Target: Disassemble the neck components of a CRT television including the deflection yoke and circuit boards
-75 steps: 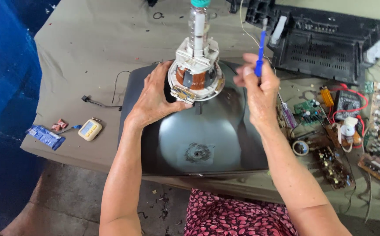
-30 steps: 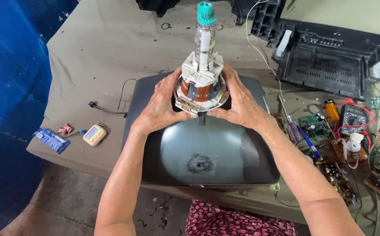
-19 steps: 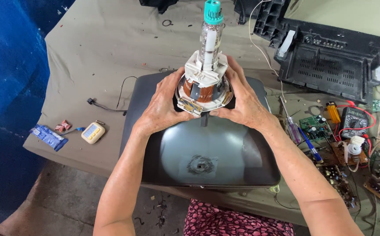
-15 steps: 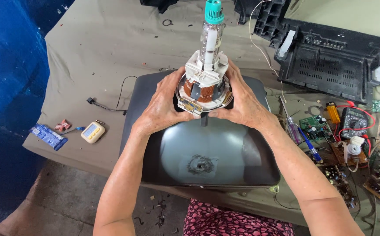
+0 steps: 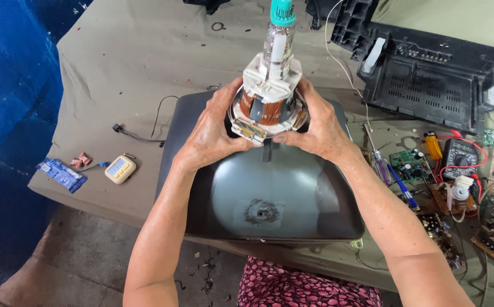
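A dark picture tube lies face down on the table with its neck pointing up. Around the neck sits a white yoke with copper windings. Above it the glass neck ends in a teal cap. My left hand grips the yoke on its left side. My right hand grips it on the right side. Both hands wrap the yoke's rim, fingers curled under it.
A black plastic back cover lies at the back right. Circuit boards, a multimeter with red leads, a blue-handled screwdriver and a yellow lighter crowd the right side. A small cream device and a blue packet lie left.
My right hand put down the blue-handled tool it held and came onto the yoke. Both hands now hold the yoke, which has stayed in place over the last second.
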